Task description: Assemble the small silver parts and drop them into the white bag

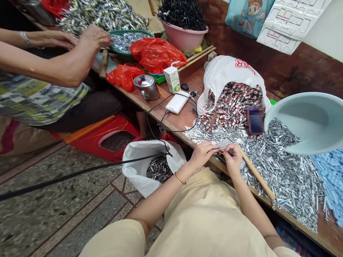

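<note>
My left hand (203, 152) and my right hand (232, 157) meet at the table's front edge, both pinched on a small metal piece (221, 151) held between them. A gold bangle sits on my left wrist. Behind my hands spreads a big heap of silver metal parts (281, 167). A wooden stick (256, 174) lies across the heap just right of my right hand. A white plastic bag (227, 73) of red-and-silver parts lies open farther back.
A pale blue basin (308, 119) leans at the right, with blue pieces (331, 171) below it. A white bag of metal parts (144, 167) stands on the floor. Another person's hands (88, 41) work at the left. A power bank (177, 102), a carton and a steel pot (147, 86) sit mid-table.
</note>
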`<state>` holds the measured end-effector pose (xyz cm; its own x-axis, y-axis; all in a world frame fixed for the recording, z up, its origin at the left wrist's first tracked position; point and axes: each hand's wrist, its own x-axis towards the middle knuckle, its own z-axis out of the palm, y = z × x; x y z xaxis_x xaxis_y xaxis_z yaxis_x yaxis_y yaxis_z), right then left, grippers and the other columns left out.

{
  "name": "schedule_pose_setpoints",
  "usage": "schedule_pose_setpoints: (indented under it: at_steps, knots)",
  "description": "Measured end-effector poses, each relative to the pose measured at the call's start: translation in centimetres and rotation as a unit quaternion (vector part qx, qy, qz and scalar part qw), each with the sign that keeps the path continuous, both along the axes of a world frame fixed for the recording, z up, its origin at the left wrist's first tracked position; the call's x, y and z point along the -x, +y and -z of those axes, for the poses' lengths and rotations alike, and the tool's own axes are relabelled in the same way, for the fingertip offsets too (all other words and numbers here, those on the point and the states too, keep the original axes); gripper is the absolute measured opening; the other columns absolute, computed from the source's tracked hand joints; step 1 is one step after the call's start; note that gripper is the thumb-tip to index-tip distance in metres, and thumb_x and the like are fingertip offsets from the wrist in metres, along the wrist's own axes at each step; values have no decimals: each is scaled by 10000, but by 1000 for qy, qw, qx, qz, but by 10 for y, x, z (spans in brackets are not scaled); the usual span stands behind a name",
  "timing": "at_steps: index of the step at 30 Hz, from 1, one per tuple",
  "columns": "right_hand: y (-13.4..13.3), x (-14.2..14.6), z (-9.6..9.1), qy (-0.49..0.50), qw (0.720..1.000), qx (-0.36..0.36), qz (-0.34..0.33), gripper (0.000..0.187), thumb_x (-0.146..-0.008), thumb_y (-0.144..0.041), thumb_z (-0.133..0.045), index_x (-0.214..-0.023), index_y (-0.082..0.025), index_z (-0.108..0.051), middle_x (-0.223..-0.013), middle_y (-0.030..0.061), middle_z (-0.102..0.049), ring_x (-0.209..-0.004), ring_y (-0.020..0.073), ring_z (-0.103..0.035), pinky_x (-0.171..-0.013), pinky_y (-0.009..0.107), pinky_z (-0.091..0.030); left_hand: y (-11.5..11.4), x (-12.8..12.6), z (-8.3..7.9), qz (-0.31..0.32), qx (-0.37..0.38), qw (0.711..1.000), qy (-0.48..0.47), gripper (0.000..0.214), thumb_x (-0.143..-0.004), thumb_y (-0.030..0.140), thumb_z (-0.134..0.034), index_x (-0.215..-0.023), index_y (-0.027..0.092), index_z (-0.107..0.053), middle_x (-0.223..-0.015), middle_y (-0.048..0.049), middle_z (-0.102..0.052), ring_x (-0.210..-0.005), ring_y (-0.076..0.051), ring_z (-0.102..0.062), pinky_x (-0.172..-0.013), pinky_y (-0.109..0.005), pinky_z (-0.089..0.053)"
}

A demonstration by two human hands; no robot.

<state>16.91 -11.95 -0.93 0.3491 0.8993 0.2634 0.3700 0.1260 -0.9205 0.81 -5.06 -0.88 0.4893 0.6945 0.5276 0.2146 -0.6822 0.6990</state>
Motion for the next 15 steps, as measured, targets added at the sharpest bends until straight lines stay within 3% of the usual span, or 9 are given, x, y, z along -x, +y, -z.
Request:
schedule_pose_setpoints:
  at_steps: [3, 6, 8, 10, 12, 15]
  knots:
    - [-1, 8, -13, -15, 999, -16, 25, 96, -860, -251, -601, -772, -245, -564, -817, 21, -640, -893, 215, -615, -866, 386, -503, 1, 0, -2, 0, 30, 999, -29, 155, -944, 267, -639, -949, 193, -775, -773, -41, -718, -741, -156, -639, -697, -286, -512]
    - [-6, -1, -31, -110, 994, -25, -16, 51, -885, -257, -594, -871, -260, -642, -931, 53, -687, -997, 242, -606, -933, 418, -487, 4, 1, -3, 2, 48, 998, -43, 153, -933, 253, -643, -925, 195, -785, -794, -49, -736, -741, -155, -657, -685, -280, -515]
    - [-15, -28, -41, -167, 985, -34, 7, 110, -903, -277, -581, -964, -258, -670, -1023, 75, -698, -1042, 253, -604, -955, 432, -476, 6, 2, -4, 4, 53, 998, -43, 154, -928, 252, -644, -920, 200, -789, -812, -54, -748, -741, -156, -665, -682, -280, -518]
    - [-26, -71, -48, -198, 973, -22, 115, 181, -931, -299, -530, -1013, -237, -680, -1057, 98, -704, -1000, 254, -619, -907, 422, -484, 8, 3, -6, 7, 57, 997, -44, 157, -924, 258, -645, -912, 204, -792, -817, -57, -754, -731, -158, -666, -669, -280, -519]
    - [-35, -121, -50, -248, 943, 66, 211, 256, -937, -297, -477, -1024, -206, -700, -1009, 108, -719, -921, 253, -628, -852, 406, -480, 8, 3, -6, 10, 63, 997, -44, 155, -920, 261, -649, -904, 206, -794, -806, -54, -752, -722, -159, -664, -653, -278, -516]
    - [-35, -178, -46, -343, 886, 239, 202, 261, -886, -267, -506, -925, -176, -747, -947, 126, -738, -882, 255, -634, -806, 369, -456, 8, 0, -7, 10, 58, 998, -38, 139, -912, 247, -658, -904, 209, -792, -798, -45, -750, -723, -158, -665, -654, -276, -510]
